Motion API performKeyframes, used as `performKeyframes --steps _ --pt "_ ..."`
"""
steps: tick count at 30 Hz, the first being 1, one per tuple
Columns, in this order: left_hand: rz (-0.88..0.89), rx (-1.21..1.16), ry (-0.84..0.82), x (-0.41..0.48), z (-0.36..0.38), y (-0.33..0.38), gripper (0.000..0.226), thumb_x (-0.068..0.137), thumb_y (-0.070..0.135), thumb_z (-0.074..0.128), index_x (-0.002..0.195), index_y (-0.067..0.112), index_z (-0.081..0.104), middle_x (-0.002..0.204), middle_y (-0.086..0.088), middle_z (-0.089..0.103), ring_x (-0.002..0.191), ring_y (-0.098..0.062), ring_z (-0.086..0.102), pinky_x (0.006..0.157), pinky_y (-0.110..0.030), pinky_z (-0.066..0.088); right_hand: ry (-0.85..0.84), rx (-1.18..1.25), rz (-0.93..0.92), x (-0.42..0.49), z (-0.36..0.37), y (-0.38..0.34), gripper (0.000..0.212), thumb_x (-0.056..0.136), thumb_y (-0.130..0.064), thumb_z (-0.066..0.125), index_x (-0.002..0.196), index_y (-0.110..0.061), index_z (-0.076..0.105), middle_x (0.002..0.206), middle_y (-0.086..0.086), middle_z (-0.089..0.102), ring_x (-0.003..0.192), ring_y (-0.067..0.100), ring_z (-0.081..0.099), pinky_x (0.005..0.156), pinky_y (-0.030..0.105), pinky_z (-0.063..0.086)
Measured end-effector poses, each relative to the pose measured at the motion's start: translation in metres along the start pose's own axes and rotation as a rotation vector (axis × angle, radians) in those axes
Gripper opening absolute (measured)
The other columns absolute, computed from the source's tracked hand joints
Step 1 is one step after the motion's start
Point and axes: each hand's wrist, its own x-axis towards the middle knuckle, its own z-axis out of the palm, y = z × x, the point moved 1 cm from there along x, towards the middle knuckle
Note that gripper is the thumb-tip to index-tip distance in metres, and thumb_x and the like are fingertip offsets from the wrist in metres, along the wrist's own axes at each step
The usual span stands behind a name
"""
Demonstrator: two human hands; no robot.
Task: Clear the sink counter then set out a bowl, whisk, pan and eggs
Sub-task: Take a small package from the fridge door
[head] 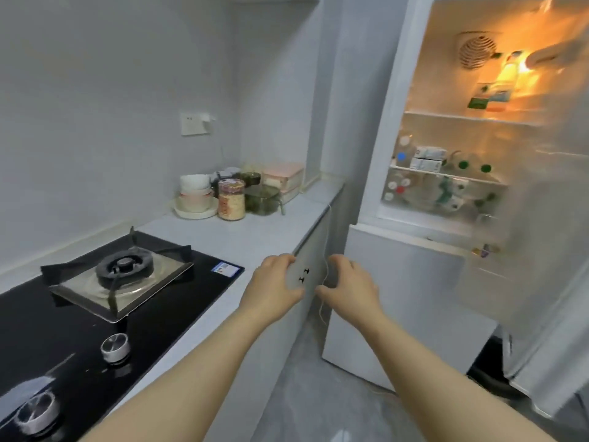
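at the open fridge, both hands empty

no eggs to make out on the shelves of the fridge (408, 275); too blurred there, only bottles (462, 164) and small cartons (427, 157). stacked bowls (195, 193) at the far end of the counter (255, 231), close to the back wall, just beside a jar (231, 199). no whisk, no pan in view. left hand (275, 282) and right hand (347, 285) loosely curled, grasping nothing, held out near the counter's front edge, before the cabinet door (304, 274). probably the egg step. next: reach into a lit shelf, search, lift the eggs with a soft grip.
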Motion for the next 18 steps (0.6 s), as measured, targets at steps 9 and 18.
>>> performKeyframes --steps 9,18 --pt "0.310 -0.080 -0.237 0.114 0.055 0.071 0.056 0.087 0.026 0.060 0.138 0.019 0.038 0.143 -0.001 0.037 0.128 -0.015 0.039 0.096 -0.019 0.030 0.295 -0.015 0.355 0.054 -0.058 0.079 0.053 0.088 -0.027 0.054 0.138 -0.023 0.036 0.142 0.003 0.040 0.129 0.027 0.036 0.105 0.038 0.029" --pt "0.470 -0.142 -0.385 0.185 0.123 0.127 0.050 0.089 0.026 0.057 0.136 0.020 0.039 0.142 -0.001 0.036 0.123 -0.017 0.044 0.092 -0.024 0.035 0.458 -0.029 0.572 0.081 -0.097 0.157 0.048 0.089 -0.012 0.049 0.136 -0.016 0.042 0.138 0.009 0.043 0.127 0.028 0.036 0.104 0.036 0.028"
